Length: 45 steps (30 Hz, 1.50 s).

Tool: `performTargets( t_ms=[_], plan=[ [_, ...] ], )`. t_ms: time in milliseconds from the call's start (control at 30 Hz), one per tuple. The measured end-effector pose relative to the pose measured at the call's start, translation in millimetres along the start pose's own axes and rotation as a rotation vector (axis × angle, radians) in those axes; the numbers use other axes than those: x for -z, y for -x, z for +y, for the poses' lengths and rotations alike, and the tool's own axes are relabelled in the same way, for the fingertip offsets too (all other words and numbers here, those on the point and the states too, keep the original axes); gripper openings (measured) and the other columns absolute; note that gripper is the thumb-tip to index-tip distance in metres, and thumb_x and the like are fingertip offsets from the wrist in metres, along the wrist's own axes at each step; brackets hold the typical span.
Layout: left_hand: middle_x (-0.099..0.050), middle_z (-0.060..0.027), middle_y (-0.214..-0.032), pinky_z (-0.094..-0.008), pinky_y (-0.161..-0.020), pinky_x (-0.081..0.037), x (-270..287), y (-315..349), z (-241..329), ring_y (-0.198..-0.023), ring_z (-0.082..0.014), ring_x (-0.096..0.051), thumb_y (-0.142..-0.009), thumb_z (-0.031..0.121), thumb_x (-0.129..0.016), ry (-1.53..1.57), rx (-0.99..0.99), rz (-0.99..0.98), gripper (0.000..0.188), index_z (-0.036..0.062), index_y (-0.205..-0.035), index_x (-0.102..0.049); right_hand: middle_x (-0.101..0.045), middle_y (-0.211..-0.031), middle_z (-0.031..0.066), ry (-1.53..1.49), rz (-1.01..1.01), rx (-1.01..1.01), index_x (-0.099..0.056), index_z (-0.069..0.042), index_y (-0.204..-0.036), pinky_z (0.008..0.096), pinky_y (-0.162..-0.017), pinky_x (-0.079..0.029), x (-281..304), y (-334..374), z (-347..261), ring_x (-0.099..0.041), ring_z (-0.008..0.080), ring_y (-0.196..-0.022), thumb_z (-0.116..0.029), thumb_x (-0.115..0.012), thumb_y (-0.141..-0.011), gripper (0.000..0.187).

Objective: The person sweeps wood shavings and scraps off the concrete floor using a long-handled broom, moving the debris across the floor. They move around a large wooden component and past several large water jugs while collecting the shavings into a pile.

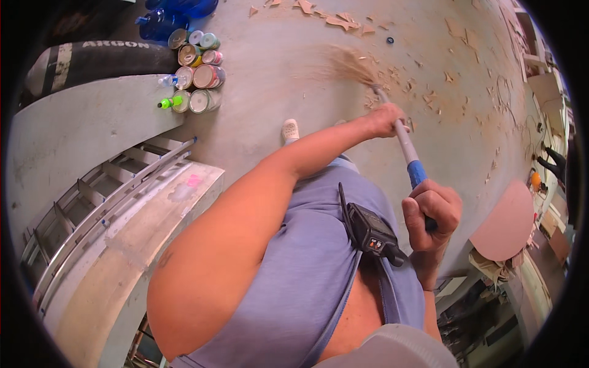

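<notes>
Both of my hands grip a broom (405, 142) with a grey handle and a blue sleeve near its top. My left hand (385, 119) is wrapped round the shaft lower down, its arm stretched across my body. Round the upper end, just past the blue part, my right hand (434, 211) is closed with the thumb along it. The straw bristles (353, 66) touch or skim the floor ahead and are smeared by motion. Thin wood scraps (343, 23) and smaller chips (429, 97) lie scattered beyond and to the right of them.
On the left are stacked cans (205, 101), a dark gas cylinder (116, 64), blue water jugs (178, 15) and a ladder (104, 199) lying by a long slab (141, 224). A rounded pinkish board (506, 224) stands at right. A black radio (371, 230) hangs on my clothing.
</notes>
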<state>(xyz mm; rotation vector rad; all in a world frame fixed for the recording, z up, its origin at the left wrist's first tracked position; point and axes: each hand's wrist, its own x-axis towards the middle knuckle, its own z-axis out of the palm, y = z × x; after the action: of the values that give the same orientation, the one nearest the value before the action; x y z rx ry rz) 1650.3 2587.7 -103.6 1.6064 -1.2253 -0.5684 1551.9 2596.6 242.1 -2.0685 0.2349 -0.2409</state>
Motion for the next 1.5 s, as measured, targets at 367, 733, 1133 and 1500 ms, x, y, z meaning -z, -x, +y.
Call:
performTargets(
  t_ms=[367, 733, 1133, 1500],
  plan=[
    [-0.070, -0.0108, -0.096, -0.0475, -0.096, -0.048, -8, -102, 123, -0.111, -0.0331, -0.064, -0.082, 0.027, -0.084, -0.074, -0.314, 0.160, 0.026, 0.0067, -0.078, -0.068, -0.066, -0.060, -0.0009, -0.058, 0.377, 0.398, -0.055, -0.013, -0.055, 0.0292, -0.042, -0.019, 159, 63, 8, -0.045, 0.0089, -0.041, -0.029, -0.084, -0.074, 0.038],
    [-0.064, -0.0097, -0.074, -0.0490, -0.079, -0.047, 90, 79, 45, -0.081, -0.0323, -0.063, -0.084, 0.022, -0.082, -0.342, 0.239, 0.059, 0.026, 0.0091, -0.070, -0.063, -0.060, -0.063, 0.0089, -0.836, 0.109, -0.077, -0.057, 0.000, -0.067, 0.0356, -0.060, -0.051, 75, 18, 128, -0.062, 0.0227, -0.061, -0.005, -0.071, -0.081, 0.020],
    [-0.062, -0.0117, -0.069, -0.0478, -0.074, -0.051, -53, -80, 72, -0.074, -0.0351, -0.065, -0.090, 0.044, -0.073, -0.114, -0.073, -0.131, 0.041, 0.0099, -0.068, -0.064, -0.059, -0.055, 0.0029, 0.208, 0.225, 0.108, -0.053, -0.014, -0.061, 0.0344, -0.056, -0.033, 159, 54, 54, -0.047, 0.0154, -0.046, -0.025, -0.072, -0.071, 0.025],
    [-0.059, -0.0107, -0.064, -0.0443, -0.076, -0.049, 197, -63, 81, -0.066, -0.0332, -0.061, -0.089, 0.036, -0.075, -0.404, -0.173, 0.079, 0.041, 0.0106, -0.063, -0.055, -0.047, -0.056, -0.0029, -0.451, 0.210, 0.749, -0.044, -0.015, -0.060, 0.0345, -0.055, -0.033, 146, -64, 62, -0.046, 0.0121, -0.048, -0.020, -0.068, -0.073, 0.027]
  ],
)
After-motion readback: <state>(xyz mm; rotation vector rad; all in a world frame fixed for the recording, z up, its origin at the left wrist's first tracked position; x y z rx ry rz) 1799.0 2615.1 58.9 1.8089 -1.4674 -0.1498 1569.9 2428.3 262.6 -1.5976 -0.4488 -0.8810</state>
